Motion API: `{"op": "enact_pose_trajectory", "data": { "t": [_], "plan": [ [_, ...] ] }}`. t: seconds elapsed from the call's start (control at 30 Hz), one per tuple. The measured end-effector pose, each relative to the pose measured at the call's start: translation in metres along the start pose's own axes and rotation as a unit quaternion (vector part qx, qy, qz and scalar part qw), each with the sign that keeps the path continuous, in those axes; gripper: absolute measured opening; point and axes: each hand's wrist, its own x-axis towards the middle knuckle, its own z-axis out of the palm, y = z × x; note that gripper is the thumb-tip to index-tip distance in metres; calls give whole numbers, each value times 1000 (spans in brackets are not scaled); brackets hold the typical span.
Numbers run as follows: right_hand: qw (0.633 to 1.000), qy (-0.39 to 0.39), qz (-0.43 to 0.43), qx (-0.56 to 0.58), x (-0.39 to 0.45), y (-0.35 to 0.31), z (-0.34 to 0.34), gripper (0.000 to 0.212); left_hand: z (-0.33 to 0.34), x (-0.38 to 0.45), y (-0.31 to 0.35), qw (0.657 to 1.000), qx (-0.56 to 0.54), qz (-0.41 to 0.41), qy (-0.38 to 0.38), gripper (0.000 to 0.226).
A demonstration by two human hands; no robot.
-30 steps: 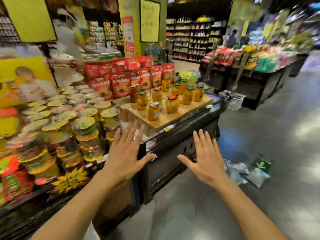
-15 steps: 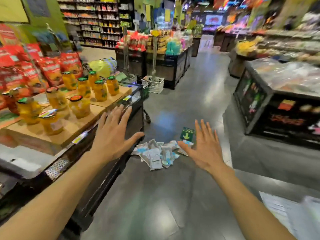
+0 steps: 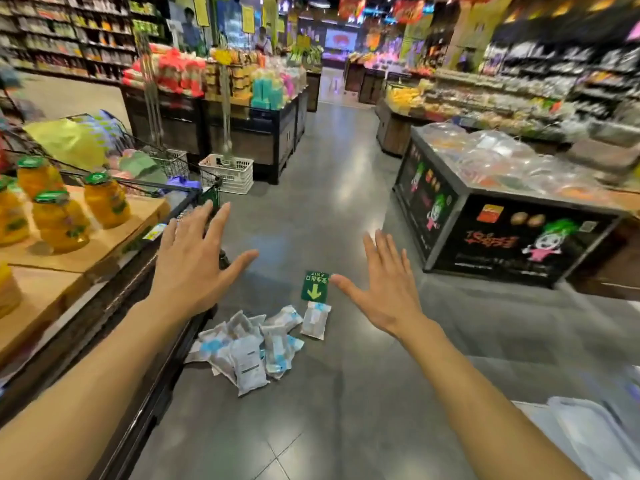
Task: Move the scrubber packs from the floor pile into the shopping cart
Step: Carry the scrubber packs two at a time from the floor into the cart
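Both hands are held out above the grey tiled floor (image 3: 346,393) with fingers spread wide and straight, holding nothing: the left hand (image 3: 192,268) hangs over the edge of the dark display counter (image 3: 104,306), the right hand (image 3: 388,292) over the open aisle. Between and below them lies the pile of grey-and-blue plastic scrubber packs (image 3: 252,348), loosely heaped on the floor against the foot of the counter; their labels are too small to read. One pack lies just apart, touching the green floor sticker (image 3: 315,287) with a yellow arrow and the word "EXIT", seen upside down. The wire shopping cart (image 3: 162,168) stands beyond the counter's far end. Yellow jars with green lids (image 3: 104,202) stand on the counter's wooden boards.
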Motion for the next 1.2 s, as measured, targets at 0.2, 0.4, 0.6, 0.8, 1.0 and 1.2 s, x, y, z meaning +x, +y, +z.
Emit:
{"op": "enact_pose_trajectory", "data": {
  "t": [0.2,0.4,0.6,0.8,1.0,1.2],
  "plan": [
    [1000,16,18,4,82,21,17,105,51,79,-6,999,-20,16,-20,95],
    [999,8,33,7,164,43,50,110,106,149,-16,998,-13,13,-52,98],
    [999,-2,32,26,267,70,91,108,176,236,-16,997,-8,20,-73,96],
    [999,-23,18,40,382,98,130,105,245,331,-30,997,-5,1,-77,93],
    [997,-65,30,39,463,111,210,115,342,389,-52,994,-20,-9,-110,94],
    [990,-123,53,45,490,125,359,121,484,389,-96,987,-27,14,-159,93]
  ]
}}
